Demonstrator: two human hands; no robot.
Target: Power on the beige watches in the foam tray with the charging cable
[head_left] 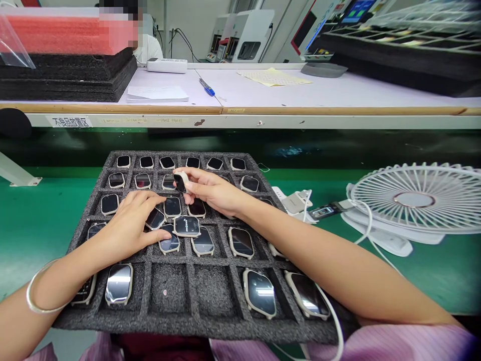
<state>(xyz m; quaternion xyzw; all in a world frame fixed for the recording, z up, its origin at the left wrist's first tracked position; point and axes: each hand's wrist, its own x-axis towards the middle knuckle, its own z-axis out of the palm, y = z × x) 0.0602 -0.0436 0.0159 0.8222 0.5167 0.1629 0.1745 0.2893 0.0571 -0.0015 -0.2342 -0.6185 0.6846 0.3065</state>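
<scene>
A dark foam tray with square pockets lies on the green mat and holds several smartwatch cases with black screens. My right hand reaches across the tray's middle and pinches one watch case between thumb and fingers, lifted above the pockets. My left hand lies over the tray's left middle, fingers curled on a watch case beside a small loose pile of cases. A silver bangle rings my left wrist.
A white desk fan lies on the mat at the right, with cables and a white charger beside it. Behind runs a raised shelf with black foam stacks, paper, a pen and machines. Another person sits far back left.
</scene>
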